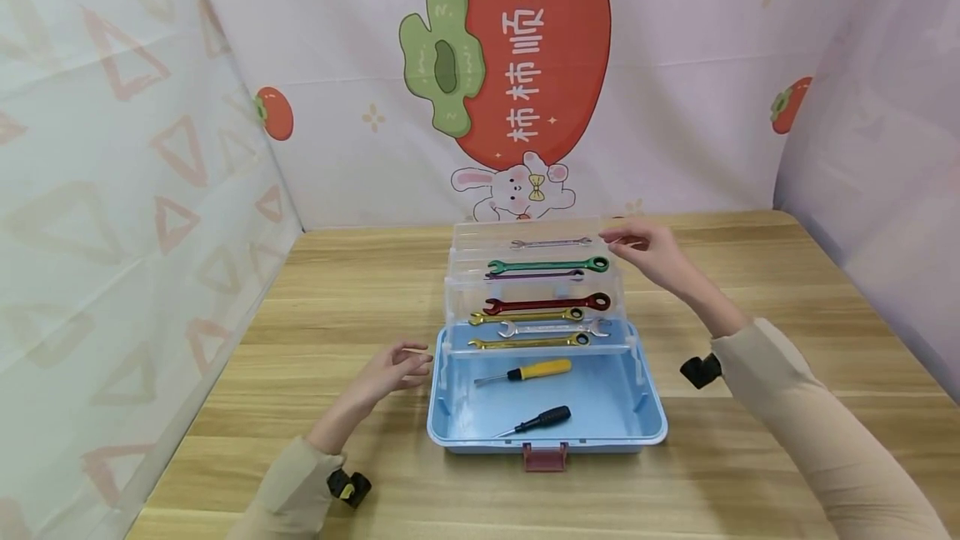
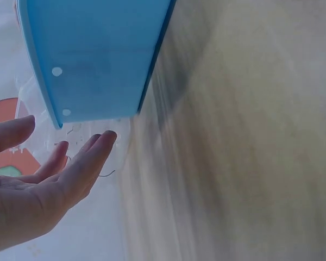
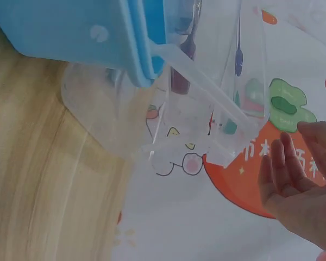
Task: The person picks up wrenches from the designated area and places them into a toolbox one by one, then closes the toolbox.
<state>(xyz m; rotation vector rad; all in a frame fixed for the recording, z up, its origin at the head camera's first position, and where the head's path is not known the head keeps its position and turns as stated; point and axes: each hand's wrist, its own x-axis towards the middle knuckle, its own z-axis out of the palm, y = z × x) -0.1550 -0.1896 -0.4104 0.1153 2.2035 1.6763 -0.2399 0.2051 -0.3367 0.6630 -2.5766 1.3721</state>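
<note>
A blue toolbox [image 1: 480, 443] stands unfolded, its clear tiered trays [image 1: 461, 297] raised behind the lower bin. Several wrenches lie in the trays, among them a green wrench [image 1: 547, 266] and a red wrench [image 1: 547, 304]. On the bin floor are a yellow-handled screwdriver [image 1: 546, 368] and a black-handled screwdriver [image 1: 553, 417]. My left hand [image 1: 393, 372] is beside the bin's left wall, fingers loosely bent, holding nothing. At the top tray's right end hovers my right hand [image 1: 648, 252], fingers relaxed; the right wrist view shows a gap between its fingertips and the clear plastic [image 3: 261, 122].
The toolbox rests on a wood-grain table [image 1: 360, 290]. A pink latch [image 1: 545, 458] hangs at the box's front. Behind the table is a printed cloth [image 1: 360, 165], with more cloth along the left and right sides.
</note>
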